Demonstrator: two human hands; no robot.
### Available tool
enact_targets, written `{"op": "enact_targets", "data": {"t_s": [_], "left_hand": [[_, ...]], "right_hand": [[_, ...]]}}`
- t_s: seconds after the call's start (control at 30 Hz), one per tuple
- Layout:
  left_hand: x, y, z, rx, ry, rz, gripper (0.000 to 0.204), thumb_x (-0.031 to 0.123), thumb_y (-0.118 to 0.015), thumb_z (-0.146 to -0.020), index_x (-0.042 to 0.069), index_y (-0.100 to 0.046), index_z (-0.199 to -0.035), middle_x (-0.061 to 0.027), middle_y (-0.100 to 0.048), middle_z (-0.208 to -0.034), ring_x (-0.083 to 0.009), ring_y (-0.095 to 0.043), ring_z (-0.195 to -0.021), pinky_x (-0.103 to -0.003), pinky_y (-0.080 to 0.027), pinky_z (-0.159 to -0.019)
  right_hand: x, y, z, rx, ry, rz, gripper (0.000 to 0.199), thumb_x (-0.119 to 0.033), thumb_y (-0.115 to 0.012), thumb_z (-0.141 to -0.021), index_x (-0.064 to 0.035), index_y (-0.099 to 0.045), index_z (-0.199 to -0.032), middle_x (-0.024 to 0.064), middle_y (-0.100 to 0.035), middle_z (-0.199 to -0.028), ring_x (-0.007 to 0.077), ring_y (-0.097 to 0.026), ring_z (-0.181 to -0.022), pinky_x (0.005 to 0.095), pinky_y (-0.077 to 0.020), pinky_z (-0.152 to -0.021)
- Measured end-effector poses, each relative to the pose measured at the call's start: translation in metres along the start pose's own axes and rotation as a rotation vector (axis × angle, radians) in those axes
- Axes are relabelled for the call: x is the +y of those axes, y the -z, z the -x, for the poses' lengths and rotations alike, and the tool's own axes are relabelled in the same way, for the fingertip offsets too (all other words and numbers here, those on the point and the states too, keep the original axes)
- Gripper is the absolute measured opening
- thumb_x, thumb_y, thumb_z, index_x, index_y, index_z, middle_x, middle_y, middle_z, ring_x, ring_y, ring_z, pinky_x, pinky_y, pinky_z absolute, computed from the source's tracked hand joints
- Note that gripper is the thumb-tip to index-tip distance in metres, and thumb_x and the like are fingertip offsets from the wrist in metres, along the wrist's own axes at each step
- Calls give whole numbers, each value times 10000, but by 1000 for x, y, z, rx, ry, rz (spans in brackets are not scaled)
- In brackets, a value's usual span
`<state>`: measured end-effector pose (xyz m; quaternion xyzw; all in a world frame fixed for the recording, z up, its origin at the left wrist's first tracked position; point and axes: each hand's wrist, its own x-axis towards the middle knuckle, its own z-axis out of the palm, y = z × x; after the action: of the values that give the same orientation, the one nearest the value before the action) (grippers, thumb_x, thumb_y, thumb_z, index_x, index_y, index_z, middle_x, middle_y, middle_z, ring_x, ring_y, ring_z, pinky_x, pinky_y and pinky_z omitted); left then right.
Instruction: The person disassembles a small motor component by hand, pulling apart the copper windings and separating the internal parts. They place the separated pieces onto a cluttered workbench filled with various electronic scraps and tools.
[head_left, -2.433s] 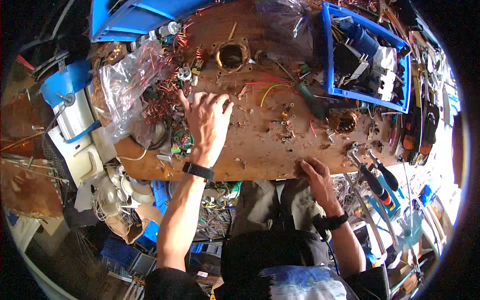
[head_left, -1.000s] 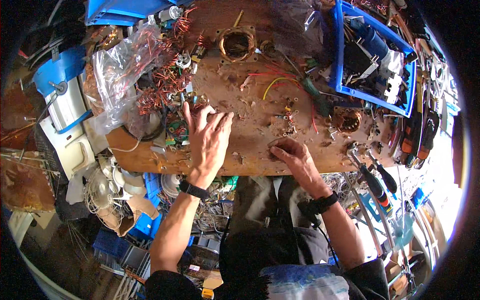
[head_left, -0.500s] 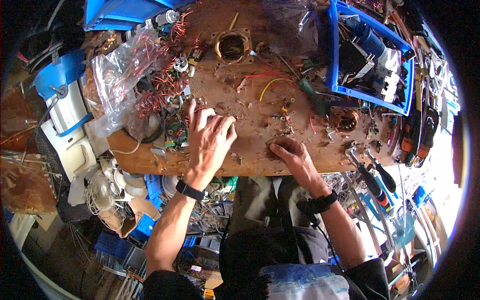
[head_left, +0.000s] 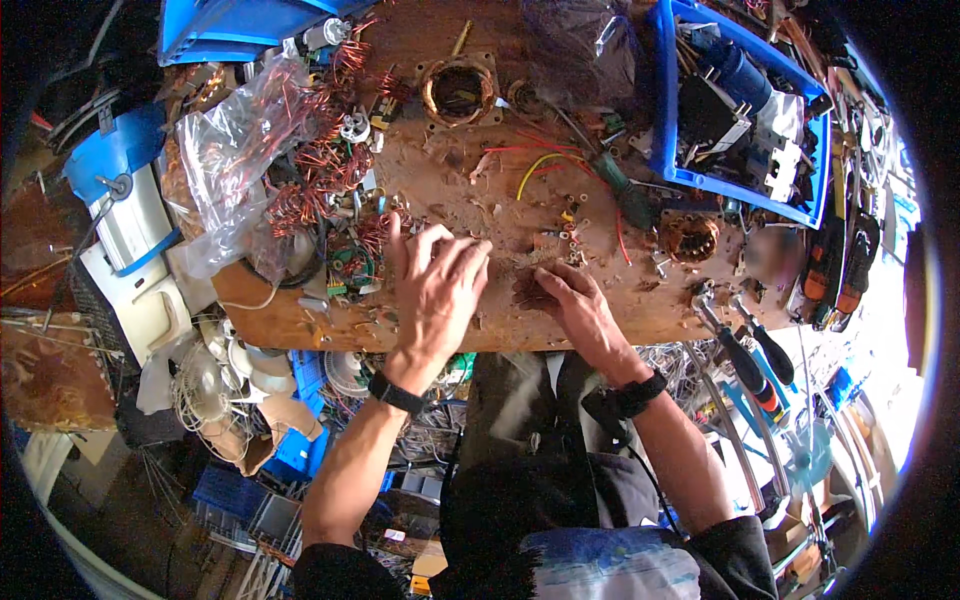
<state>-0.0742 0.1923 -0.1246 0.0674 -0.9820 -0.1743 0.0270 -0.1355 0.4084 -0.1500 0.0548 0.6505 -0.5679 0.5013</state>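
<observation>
Over the front part of the wooden workbench (head_left: 370, 322), my left hand (head_left: 438, 295) hovers with its fingers bent and apart, nothing visible in it. My right hand (head_left: 582, 312) is low at the bench's near edge, thumb and fingers drawn together; whatever they may hold is too small or hidden to make out. Left of my left hand lie a green circuit board (head_left: 352, 268) and a heap of reddish copper wire (head_left: 300, 195). Small metal bits (head_left: 572, 228) are scattered just beyond my right hand.
A ring-shaped copper coil (head_left: 458, 92) stands at the back, a smaller one (head_left: 692, 238) at right. A blue bin (head_left: 657, 95) of parts occupies the far right. A green-handled screwdriver (head_left: 610, 172) and pliers (head_left: 745, 365) lie to the right. Clear plastic bag (head_left: 215, 150) at left.
My left hand has moved to the right, closer to my right hand. My right hand has shifted slightly left and away from me.
</observation>
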Motion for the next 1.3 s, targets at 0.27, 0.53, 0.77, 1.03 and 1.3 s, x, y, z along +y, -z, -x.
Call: {"op": "enact_targets", "data": {"t_s": [0.27, 0.53, 0.77, 1.03, 1.3], "left_hand": [[-17, -11, -10, -71, -16, -66, 161, 170, -837, -842, 160, -825, -1003, 36, -769, -980, -206, -622, -1079, -669, -242, -1268], [-17, -12, -13, -69, -11, -74, 164, 155, -856, -806, 163, -820, -966, 32, -767, -958, -195, -628, -1050, -651, -277, -1254], [20, 19, 3, -82, -130, 185, 307, 151, -874, -759, 128, -787, -1053, 6, -709, -1002, -238, -619, -1096, -684, -315, -1250], [-5, 23, -15, -59, -73, 83, 243, 137, -874, -784, 168, -818, -1018, 17, -729, -1014, -216, -618, -1084, -676, -279, -1251], [-44, 10, -41, -140, 15, -184, 124, 246, -790, -912, 172, -829, -1003, 26, -759, -1058, -227, -609, -1150, -629, -226, -1274]], "right_hand": [[8, 9, -8, -17, -246, -404, 341, -89, -655, -1047, 27, -642, -1367, 191, -663, -1345, 285, -676, -1256, 391, -605, -1022], [-7, 2, -9, -8, -213, -267, 327, -100, -651, -1052, 48, -654, -1343, 170, -674, -1335, 264, -693, -1225, 393, -590, -1039], [2, -12, -13, -12, 14, -9, 423, -268, -612, -1071, 37, -660, -1360, 141, -702, -1326, 217, -660, -1232, 339, -516, -1088], [0, -7, -14, -139, -173, -463, 392, -244, -594, -1085, 53, -644, -1337, 153, -711, -1262, 240, -692, -1170, 378, -566, -1048], [16, 13, 6, -23, -139, -191, 422, -266, -628, -1073, 66, -641, -1333, 122, -717, -1248, 222, -685, -1160, 349, -540, -1025]]}}
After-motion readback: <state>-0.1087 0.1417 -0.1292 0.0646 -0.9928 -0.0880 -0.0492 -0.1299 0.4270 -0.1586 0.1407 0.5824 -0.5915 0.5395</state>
